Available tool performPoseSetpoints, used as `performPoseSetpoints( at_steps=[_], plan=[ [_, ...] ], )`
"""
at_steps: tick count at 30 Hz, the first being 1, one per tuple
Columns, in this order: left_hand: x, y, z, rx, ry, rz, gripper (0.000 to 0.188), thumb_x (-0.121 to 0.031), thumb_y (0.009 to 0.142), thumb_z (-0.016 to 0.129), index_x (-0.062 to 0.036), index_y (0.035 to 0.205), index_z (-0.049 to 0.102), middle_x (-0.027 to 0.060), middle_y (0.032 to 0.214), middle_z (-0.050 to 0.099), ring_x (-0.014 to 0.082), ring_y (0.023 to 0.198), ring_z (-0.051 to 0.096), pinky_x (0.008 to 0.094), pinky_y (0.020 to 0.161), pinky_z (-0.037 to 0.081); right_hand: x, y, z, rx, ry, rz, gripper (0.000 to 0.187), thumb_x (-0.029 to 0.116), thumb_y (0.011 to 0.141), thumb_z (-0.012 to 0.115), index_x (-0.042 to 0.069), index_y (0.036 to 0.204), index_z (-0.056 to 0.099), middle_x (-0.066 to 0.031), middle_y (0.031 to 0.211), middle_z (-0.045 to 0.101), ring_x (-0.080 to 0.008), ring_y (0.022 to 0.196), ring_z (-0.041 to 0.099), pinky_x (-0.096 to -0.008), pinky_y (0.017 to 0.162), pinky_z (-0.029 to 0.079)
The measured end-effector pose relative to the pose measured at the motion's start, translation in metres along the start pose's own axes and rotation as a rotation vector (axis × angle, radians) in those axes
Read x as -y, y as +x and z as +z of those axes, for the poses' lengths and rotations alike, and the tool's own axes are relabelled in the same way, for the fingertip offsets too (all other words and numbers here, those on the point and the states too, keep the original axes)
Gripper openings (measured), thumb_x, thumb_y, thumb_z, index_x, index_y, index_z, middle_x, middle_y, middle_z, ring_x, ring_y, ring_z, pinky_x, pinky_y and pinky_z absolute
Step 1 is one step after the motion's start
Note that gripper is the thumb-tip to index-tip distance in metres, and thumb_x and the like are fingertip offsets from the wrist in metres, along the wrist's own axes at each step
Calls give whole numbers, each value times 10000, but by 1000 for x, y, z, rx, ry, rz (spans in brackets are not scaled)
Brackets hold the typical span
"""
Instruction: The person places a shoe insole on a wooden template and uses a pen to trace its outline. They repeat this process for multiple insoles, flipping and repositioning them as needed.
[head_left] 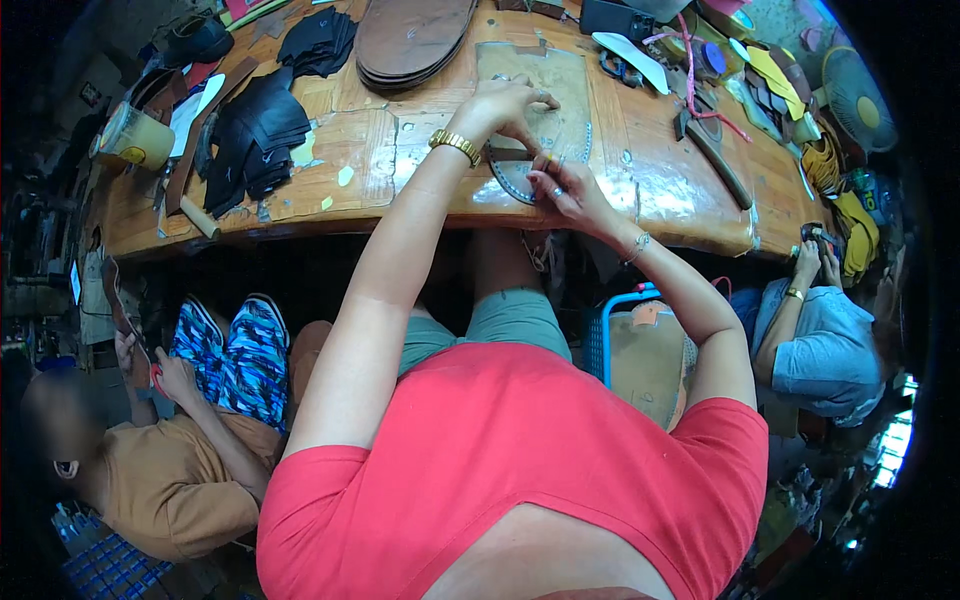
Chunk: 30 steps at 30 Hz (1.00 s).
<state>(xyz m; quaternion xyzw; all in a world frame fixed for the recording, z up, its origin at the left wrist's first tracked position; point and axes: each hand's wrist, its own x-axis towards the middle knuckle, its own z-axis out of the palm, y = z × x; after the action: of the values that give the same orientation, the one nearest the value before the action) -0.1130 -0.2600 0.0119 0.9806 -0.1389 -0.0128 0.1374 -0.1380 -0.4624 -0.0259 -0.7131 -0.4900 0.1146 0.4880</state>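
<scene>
A tan, flat, round-ended piece (562, 90) with a row of small holes along its edge lies on the wooden table in front of me. My left hand (505, 107) rests on it with the fingers spread, and a gold watch is on that wrist. Close to the table's front edge, my right hand (572, 192) is closed around something slim, mostly hidden by the fingers, near the piece's rounded end. A short dark strip (508, 154) shows between the two hands; whether it belongs to the held thing I cannot tell.
Brown oval leather pieces (412, 40) are stacked at the back, with black leather pieces (258, 135) to the left. A hammer (718, 160) lies on the right. One co-worker (180, 470) sits at left holding scissors, another (825, 340) at right. A blue basket (603, 340) stands beside me.
</scene>
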Motion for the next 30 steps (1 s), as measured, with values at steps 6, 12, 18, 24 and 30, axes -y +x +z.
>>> performPoseSetpoints(
  at_steps=[6,12,18,24,30],
  plan=[
    [1,1,2,-34,-9,-3,815,-410,526,824,-316,1280,531,108,1243,537,330,1160,533,422,945,438,5,3,3,2,-34,-87,166,141,958,549,-1,873,544,-76,662,556,-175,608,560,-315,586,445],
    [2,2,0,1,-48,-29,786,-371,547,813,-310,1278,531,106,1269,534,319,1178,525,419,957,434,-1,8,4,-69,323,162,121,110,949,544,16,874,538,-124,658,546,-207,605,571,-321,584,446],
    [22,6,2,10,-138,52,751,-378,560,809,-274,1262,561,120,1249,558,305,1170,532,399,990,419,3,9,4,35,-88,-122,149,135,952,550,-3,896,559,-113,660,562,-195,594,566,-319,579,451],
    [37,16,14,-31,-200,89,766,-403,511,827,-243,1228,609,88,1218,624,269,1130,582,374,948,447,3,13,10,-64,303,209,161,134,951,551,-13,886,562,-124,696,587,-194,615,578,-321,588,457],
    [42,15,13,-30,-249,89,746,-385,502,822,-222,1204,629,92,1182,646,256,1093,605,357,932,459,6,15,9,11,-131,-119,176,136,951,552,-33,899,553,-76,704,583,-160,638,571,-315,597,459]
  ],
)
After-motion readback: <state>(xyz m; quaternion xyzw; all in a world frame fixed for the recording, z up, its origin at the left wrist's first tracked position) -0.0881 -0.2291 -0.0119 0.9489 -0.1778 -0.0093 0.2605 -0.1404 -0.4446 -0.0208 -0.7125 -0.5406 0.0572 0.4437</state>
